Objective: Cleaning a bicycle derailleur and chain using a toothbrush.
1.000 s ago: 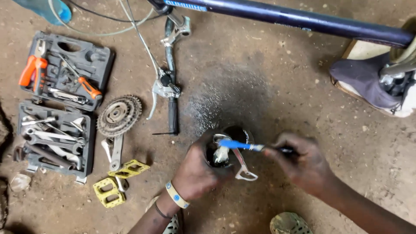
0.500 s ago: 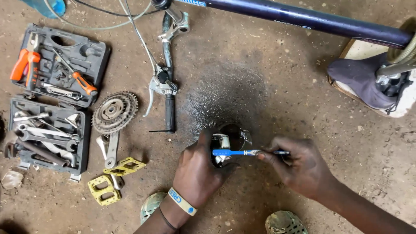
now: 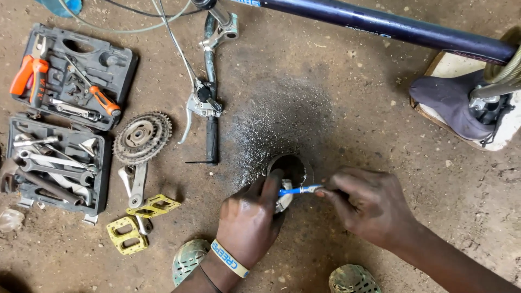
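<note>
Blue-handled and thin, the brush (image 3: 296, 190) lies almost level, its long axis running left to right, with the pale bristle end pointing left toward a small silvery metal part (image 3: 284, 199) and the handle end pointing right into the right hand (image 3: 369, 206). That hand has its fingertips pressed together, pinching the handle near its end. The left hand (image 3: 251, 220) is curled about the metal part, thumb up along its side, holding it just at the near rim of a small dark round tin (image 3: 296, 168) that stands on the dirt floor (image 3: 336, 97), near the middle and toward the near edge. A blue and white band circles the left wrist.

To scrub well here, I judge it best to keep the part steady over the tin, work the bristles in short strokes and turn the part bit by bit so every face gets reached.

A dark wet patch spreads on the floor beyond the tin. Further left lie a handlebar with brake lever (image 3: 209, 108), a toothed chainring with crank (image 3: 141, 138), two yellow pedals (image 3: 138, 220) and an open grey tool case (image 3: 59, 114) at the left edge. A dark blue bicycle frame tube (image 3: 391, 27) crosses the far edge, with a saddle (image 3: 450, 106) at the right edge
</note>
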